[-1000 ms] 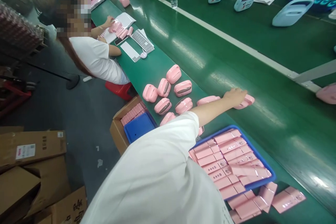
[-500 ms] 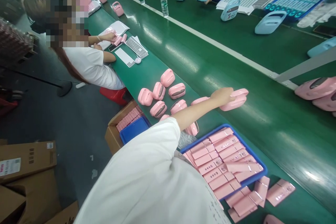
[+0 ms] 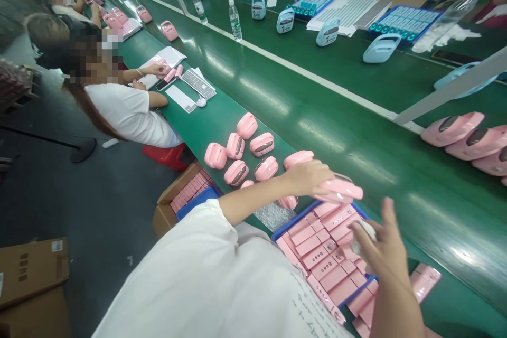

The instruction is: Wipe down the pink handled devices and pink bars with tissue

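Note:
My left hand (image 3: 307, 177) is closed on a pink handled device (image 3: 341, 190) and holds it just above the far edge of a blue tray (image 3: 285, 227). The tray is packed with several flat pink panels (image 3: 322, 253). My right hand (image 3: 382, 245) hovers over the tray's right part. Its thumb is raised and its fingers curl round a pale whitish thing that I cannot make out. Several more pink devices (image 3: 246, 152) lie on the green belt (image 3: 356, 137) to the left of my left hand.
Loose pink panels (image 3: 424, 279) lie right of the tray. More pink devices (image 3: 461, 134) sit at the far right. A seated co-worker (image 3: 127, 111) works at the belt on the left. A cardboard box (image 3: 170, 206) stands on the floor. Water bottles (image 3: 235, 20) and blue devices (image 3: 381, 47) are beyond.
My left hand has lifted the pink device off the belt and carried it back toward the tray. My right hand has come into view over the tray.

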`<state>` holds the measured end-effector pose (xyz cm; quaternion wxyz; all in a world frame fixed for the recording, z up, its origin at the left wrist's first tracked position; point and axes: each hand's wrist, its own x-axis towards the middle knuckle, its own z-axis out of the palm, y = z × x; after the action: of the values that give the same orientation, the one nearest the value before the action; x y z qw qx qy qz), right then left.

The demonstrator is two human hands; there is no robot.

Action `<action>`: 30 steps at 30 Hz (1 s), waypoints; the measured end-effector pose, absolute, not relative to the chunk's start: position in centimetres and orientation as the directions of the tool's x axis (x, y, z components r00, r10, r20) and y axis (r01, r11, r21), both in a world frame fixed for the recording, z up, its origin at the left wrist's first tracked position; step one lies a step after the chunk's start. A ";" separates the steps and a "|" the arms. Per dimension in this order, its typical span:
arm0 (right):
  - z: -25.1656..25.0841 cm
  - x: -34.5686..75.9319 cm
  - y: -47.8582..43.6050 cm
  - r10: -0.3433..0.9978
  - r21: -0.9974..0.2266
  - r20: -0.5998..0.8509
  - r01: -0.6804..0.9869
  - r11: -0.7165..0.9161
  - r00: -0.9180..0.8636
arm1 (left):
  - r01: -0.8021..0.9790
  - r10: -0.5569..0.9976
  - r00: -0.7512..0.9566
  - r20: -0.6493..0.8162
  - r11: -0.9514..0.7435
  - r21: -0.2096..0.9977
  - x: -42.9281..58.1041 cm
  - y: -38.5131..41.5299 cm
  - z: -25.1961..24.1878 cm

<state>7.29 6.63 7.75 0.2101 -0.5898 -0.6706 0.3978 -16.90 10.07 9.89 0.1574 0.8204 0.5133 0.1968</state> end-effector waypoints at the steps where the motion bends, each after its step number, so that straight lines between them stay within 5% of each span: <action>1: 7.4 6.1 7.6 0.953 -0.778 -0.215 0.627 -0.035 -0.213 | 0.768 0.888 0.433 0.152 -0.452 0.453 -16.5 9.7 9.5; 9: 5.4 4.6 11.2 0.956 -0.672 -0.240 0.739 -0.039 -0.168 | 0.693 0.935 0.331 0.124 -0.330 0.641 -19.8 9.2 7.6; 12: 3.9 5.2 11.9 0.953 -0.591 -0.219 0.805 0.041 -0.210 | 0.782 0.992 -0.130 -0.006 0.106 0.614 -25.5 10.0 7.0; 14: 2.7 5.2 12.4 0.955 -0.531 -0.207 0.844 0.074 -0.213 | 0.688 0.875 -0.456 -0.163 0.463 0.559 -29.2 10.6 6.0; 16: 1.5 4.8 12.9 0.955 -0.507 -0.211 0.859 0.075 -0.208 | 0.619 0.811 -0.536 -0.236 0.567 0.543 -32.0 11.1 4.8; 30: -1.1 1.2 14.3 0.860 -0.763 -0.350 0.646 -0.031 -0.372 | 0.231 0.768 -0.511 -0.387 0.556 0.798 -33.4 11.9 1.9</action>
<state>1.19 14.31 -1.10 0.1154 -0.5485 -0.6865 0.4633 -33.43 11.87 1.87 0.3820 0.3142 0.7950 0.3512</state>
